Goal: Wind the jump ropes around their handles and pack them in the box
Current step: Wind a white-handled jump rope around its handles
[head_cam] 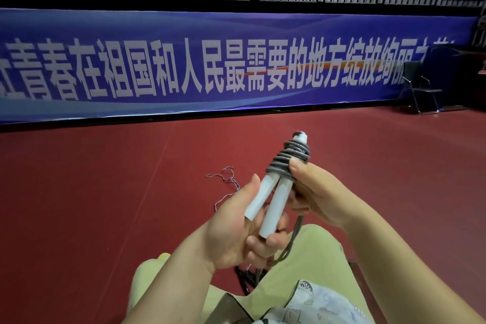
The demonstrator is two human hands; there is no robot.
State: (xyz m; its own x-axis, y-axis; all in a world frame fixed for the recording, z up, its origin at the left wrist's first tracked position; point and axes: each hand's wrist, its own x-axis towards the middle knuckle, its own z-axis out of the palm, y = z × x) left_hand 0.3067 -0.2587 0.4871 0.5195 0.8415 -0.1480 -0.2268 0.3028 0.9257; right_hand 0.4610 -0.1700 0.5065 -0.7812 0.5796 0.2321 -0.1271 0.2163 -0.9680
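While our left hand (236,229) grips the white handles (265,202), our right hand (310,192) pinches the grey rope (289,159) coils; we should keep each turn taut and snug.

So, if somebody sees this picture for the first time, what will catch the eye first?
First the pair of white handles at the centre, with grey rope coiled round their upper part. The left hand grips their lower ends, and the right hand pinches the coils. Behind, a long blue banner with big white characters runs above the red floor.
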